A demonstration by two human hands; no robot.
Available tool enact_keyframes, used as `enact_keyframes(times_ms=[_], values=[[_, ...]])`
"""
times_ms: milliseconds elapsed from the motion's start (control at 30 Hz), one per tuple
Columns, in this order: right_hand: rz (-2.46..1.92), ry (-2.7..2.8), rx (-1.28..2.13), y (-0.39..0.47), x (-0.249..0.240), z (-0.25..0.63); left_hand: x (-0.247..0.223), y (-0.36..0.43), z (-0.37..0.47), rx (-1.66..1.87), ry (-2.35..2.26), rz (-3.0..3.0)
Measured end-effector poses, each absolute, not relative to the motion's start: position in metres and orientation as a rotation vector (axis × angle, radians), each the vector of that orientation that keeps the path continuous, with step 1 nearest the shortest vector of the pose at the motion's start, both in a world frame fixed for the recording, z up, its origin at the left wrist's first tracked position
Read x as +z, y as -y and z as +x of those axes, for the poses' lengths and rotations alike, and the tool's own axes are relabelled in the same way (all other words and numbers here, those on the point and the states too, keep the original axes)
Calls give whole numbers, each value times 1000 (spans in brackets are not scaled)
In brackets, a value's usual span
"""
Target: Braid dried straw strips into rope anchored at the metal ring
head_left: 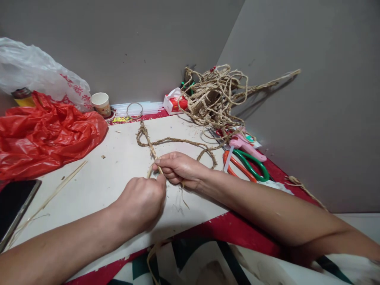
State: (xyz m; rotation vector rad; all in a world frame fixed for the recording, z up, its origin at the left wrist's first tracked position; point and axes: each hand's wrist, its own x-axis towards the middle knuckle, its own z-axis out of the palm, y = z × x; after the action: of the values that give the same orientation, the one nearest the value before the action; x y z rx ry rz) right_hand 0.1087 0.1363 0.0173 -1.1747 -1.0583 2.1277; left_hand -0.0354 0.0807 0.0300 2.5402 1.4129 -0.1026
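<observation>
My left hand (145,200) is closed in a fist, thumb on top, round a pale straw strand near the middle of the white board (118,158). Just above it, my right hand (178,168) pinches the strands where they join a straw rope (152,149). That rope runs away from me to a frayed tip, and its brown twisted length curves right towards a large rope heap (213,95). A thin loose fibre (184,200) hangs below my right hand. The strand's lower part is hidden by my left fist.
Green-handled and orange-handled scissors (252,164) and a pink glue gun (246,146) lie at right. A red plastic bag (56,134), phone (18,209) and straw strips (62,184) are at left. A paper cup (101,104), clear sticks (148,107) and tissue pack (175,103) line the back.
</observation>
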Motion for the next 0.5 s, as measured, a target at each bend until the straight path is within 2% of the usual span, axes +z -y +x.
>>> enact_keyframes(times_ms=[67, 167, 233, 367, 500], values=[[-1115, 1041, 2170, -138, 16, 111, 36, -85, -39, 140, -1358, 2411], [-1031, 1030, 2213, -140, 15, 114, 39, -104, -48, 716, -1457, 2085], [-1002, 1042, 2230, -142, 15, 114, 33, -118, -51, 900, -1428, 1825], [-1023, 1122, 2241, -144, 16, 113, 17, -131, -49, 705, -1153, 1342], [-1066, 1242, 2210, -148, 18, 116, 15, -131, -51, 644, -1170, 1405]])
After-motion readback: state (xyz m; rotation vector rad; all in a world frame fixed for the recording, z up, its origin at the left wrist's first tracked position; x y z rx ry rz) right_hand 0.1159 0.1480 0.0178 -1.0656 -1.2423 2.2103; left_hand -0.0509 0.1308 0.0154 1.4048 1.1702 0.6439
